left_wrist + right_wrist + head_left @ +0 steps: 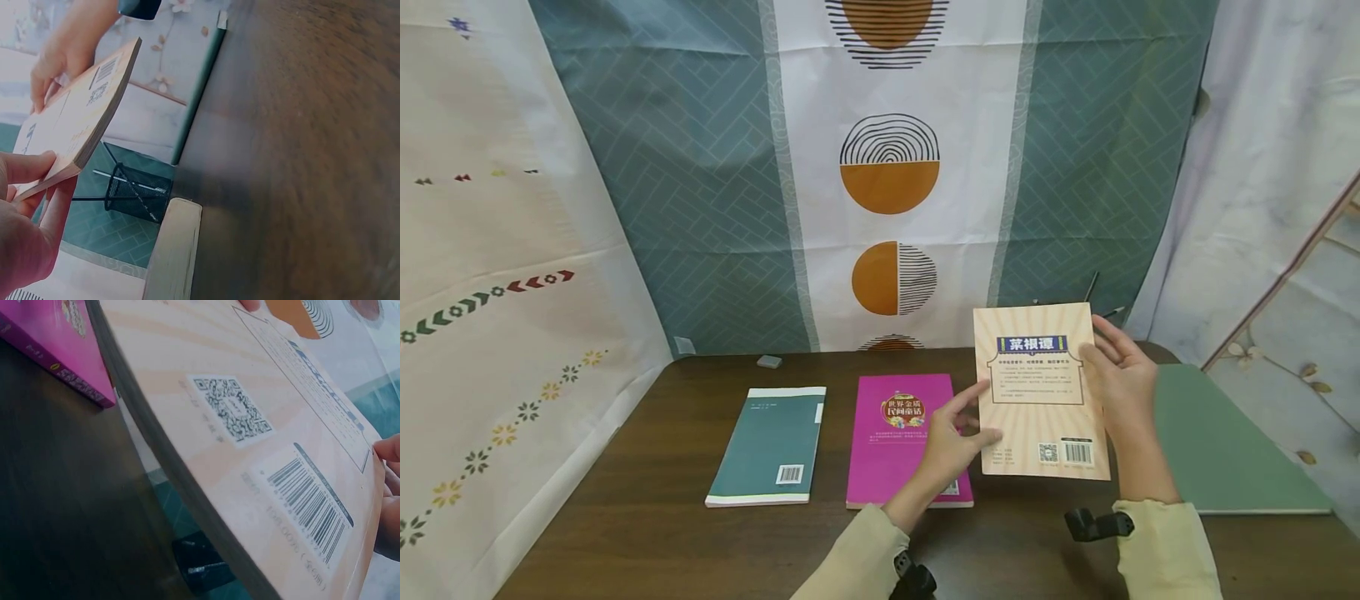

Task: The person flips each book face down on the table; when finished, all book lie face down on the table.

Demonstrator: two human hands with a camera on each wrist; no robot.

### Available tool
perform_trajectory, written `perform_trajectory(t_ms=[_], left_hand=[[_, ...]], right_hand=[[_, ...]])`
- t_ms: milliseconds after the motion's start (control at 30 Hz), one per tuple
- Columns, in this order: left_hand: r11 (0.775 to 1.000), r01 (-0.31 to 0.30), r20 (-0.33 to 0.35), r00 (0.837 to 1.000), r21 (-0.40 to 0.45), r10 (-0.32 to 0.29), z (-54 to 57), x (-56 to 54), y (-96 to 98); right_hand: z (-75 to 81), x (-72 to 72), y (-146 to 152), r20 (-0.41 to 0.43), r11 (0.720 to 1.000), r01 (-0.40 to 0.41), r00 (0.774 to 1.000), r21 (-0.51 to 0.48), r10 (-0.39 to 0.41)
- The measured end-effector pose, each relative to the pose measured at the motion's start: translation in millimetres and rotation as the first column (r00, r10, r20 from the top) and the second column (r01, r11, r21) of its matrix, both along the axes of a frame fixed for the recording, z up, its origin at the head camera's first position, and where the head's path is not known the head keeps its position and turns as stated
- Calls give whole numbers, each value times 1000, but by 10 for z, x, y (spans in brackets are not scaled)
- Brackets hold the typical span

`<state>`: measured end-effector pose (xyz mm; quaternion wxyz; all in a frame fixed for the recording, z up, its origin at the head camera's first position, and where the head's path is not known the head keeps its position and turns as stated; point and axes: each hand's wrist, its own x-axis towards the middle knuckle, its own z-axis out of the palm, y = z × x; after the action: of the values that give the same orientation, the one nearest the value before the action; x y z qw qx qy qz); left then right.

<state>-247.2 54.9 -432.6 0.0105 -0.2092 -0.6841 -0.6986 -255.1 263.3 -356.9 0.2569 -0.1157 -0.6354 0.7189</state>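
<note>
A cream paperback book (1041, 425) with rayed stripes, a blue title block, a QR code and a barcode is held up above the table, tilted toward me. My left hand (951, 442) pinches its left edge, thumb on the printed face and fingers behind, as the left wrist view shows. At the opposite edge, my right hand (1123, 383) grips the book with the thumb on the face and fingers behind. Partly under my left hand lies a magenta book (880, 467) on the table. The right wrist view shows the cream book's cover (206, 456) close up.
On the brown table (647, 467), a teal book (767, 450) lies left and a large green board-like item (1232, 450) lies right. A black mesh pen holder (134, 194) stands behind the held book. A small grey object (769, 362) sits near the back edge, before a hanging curtain (715, 167).
</note>
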Motion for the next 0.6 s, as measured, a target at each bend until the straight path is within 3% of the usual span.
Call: perform_trajectory(t_ms=[267, 600], left_hand=[[1000, -1, 68, 998, 2, 1, -67, -16, 17], [1000, -5, 96, 995, -3, 6, -117, -20, 30]], right_hand=[[-117, -72, 38, 53, 999, 6, 999, 33, -8], [-240, -131, 83, 100, 997, 16, 995, 70, -23]])
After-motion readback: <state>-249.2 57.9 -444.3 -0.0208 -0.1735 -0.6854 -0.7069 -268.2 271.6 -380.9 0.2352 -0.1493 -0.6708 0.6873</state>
